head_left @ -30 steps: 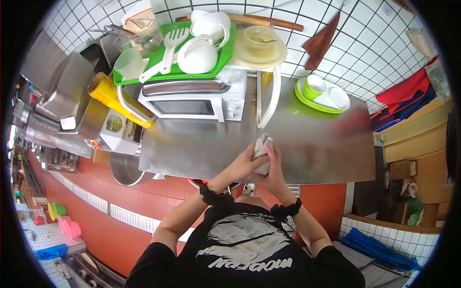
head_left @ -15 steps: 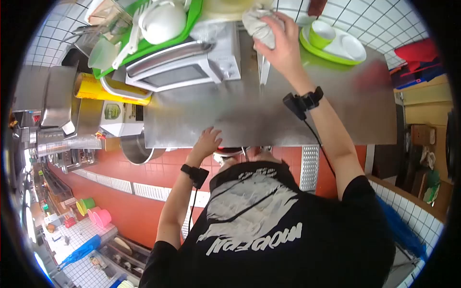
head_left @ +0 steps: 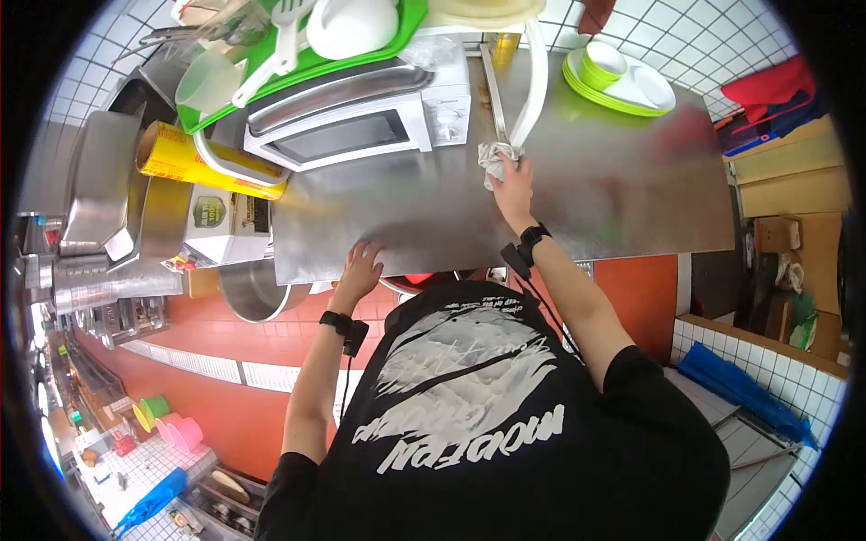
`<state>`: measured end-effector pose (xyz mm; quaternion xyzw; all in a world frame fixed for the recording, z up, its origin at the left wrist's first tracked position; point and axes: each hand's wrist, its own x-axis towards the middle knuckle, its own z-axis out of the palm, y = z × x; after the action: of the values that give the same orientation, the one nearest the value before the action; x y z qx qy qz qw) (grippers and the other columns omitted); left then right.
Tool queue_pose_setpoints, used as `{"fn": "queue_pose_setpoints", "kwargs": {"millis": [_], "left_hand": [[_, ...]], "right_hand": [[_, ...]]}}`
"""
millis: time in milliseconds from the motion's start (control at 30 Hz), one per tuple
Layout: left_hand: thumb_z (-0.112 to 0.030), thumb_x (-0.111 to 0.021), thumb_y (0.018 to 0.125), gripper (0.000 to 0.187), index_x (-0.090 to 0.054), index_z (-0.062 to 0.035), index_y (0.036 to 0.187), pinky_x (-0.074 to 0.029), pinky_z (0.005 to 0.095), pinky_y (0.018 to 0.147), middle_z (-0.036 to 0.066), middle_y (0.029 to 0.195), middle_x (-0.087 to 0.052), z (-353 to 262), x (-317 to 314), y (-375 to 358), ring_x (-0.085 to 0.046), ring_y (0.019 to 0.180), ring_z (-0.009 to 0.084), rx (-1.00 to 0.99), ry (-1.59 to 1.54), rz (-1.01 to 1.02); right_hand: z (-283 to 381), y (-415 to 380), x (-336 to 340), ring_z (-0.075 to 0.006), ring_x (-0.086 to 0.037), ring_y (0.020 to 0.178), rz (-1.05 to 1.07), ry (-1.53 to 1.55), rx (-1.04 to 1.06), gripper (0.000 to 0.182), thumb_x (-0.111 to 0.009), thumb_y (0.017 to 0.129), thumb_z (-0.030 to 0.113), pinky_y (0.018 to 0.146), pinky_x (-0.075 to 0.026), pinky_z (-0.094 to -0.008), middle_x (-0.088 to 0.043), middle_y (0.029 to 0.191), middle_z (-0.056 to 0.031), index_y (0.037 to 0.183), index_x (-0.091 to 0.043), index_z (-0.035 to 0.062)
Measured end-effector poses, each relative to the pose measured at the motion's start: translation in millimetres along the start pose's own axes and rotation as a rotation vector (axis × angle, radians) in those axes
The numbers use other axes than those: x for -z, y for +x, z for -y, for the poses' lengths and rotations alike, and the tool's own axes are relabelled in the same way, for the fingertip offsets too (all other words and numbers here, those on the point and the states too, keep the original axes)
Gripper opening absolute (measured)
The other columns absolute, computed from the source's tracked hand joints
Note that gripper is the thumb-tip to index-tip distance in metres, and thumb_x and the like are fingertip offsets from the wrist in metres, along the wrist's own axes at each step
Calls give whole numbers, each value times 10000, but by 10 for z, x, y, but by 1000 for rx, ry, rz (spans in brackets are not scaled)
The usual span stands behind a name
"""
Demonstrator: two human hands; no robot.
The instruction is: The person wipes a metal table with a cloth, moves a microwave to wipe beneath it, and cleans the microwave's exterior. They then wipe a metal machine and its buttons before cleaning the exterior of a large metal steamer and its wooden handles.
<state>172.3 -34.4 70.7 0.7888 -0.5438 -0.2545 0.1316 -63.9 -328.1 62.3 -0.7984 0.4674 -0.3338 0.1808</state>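
A crumpled whitish cloth [head_left: 495, 160] is pressed under my right hand [head_left: 513, 185] on the steel table [head_left: 613, 203]. It lies by the foot of a white rack leg [head_left: 532, 90], to the right of the microwave [head_left: 361, 126]. The fingers of that hand are closed on the cloth. My left hand [head_left: 361, 268] rests at the table's front edge with its fingers spread and holds nothing. Dark bands with small boxes and cables are strapped round both wrists.
Green-rimmed plates [head_left: 622, 90] with a green and white cup [head_left: 603, 63] stand at the back right. Above the microwave, a green tray [head_left: 410, 27] carries white utensils. A yellow roll [head_left: 203, 160] lies left, over a white box [head_left: 212, 221]. A steel pot [head_left: 257, 288] stands below the table's left end.
My right hand has drawn the cloth from the back of the table toward me, down beside the rack leg. The left hand has shifted slightly left along the front edge.
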Motion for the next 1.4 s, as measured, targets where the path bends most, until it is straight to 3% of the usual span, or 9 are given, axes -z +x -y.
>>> {"fn": "queue_pose_setpoints", "kwargs": {"millis": [200,300,433,600,833,933,1133,1233,1400], "left_hand": [[-197,-578,851,491,-475,-124,1326,-429,521,995,198,1403,-374,54,144,38,-406,1274,431,-7,83,65],[-207,-592,843,528,-451,-130,1346,-432,507,1002,202,1417,-354,93,172,42,-415,1269,439,-1,39,128],[-219,-608,838,605,-398,-99,1393,-411,491,1033,224,1454,-290,236,69,30,-379,1301,451,-25,-30,154],[-222,-624,820,701,-324,-72,1436,-322,538,1093,227,1520,-212,289,-110,-8,-204,1404,453,-65,-7,128],[-217,-626,811,721,-319,-71,1446,-295,614,1080,231,1533,-198,259,-169,-53,-168,1420,449,-62,-3,39],[-207,-617,814,703,-334,-74,1444,-308,606,1078,217,1537,-204,286,-209,-96,-179,1419,444,-53,-21,11],[-186,-600,823,683,-340,-78,1445,-322,598,1074,195,1543,-210,302,-263,-106,-187,1419,437,-64,-22,-44],[-186,-597,828,679,-338,-83,1447,-311,607,1076,189,1548,-203,280,-238,-127,-182,1421,435,-49,-43,-47],[-191,-579,850,657,-333,-100,1453,-295,617,1078,181,1551,-203,252,-222,-95,-177,1424,433,-46,-39,-29]], "right_hand": [[-65,319,-6,-385,-540,1074,350,-98,-150,576,-728,707,260,931,-432,-446,-596,1124,-215,1237,-572,99],[75,296,156,-339,-669,817,693,94,-154,610,-704,665,260,730,-521,-405,-681,931,-215,1230,-573,72],[761,232,482,-344,-641,919,501,315,-139,586,-700,703,211,814,-499,-403,-654,1006,-194,1243,-542,48],[1531,757,777,-348,-498,1107,-40,50,387,638,-742,672,93,922,-451,-427,-515,1283,-127,1272,-529,121],[1406,998,504,-325,-492,1055,86,-151,651,647,-767,628,75,910,-454,-422,-526,1250,-112,1235,-560,158],[1166,802,385,-329,-493,1068,-82,-120,499,582,-764,626,69,898,-461,-423,-519,1215,-120,1175,-593,157],[507,259,65,-392,-479,1098,422,-47,207,546,-727,690,49,922,-438,-477,-467,1218,-171,1200,-553,129],[856,308,321,-405,-470,1092,21,125,239,462,-687,744,34,929,-434,-476,-451,1224,-179,1181,-576,131],[1274,785,337,-393,-484,1065,-34,-104,567,497,-650,739,-17,911,-448,-463,-461,1196,-171,1185,-589,191]]}}
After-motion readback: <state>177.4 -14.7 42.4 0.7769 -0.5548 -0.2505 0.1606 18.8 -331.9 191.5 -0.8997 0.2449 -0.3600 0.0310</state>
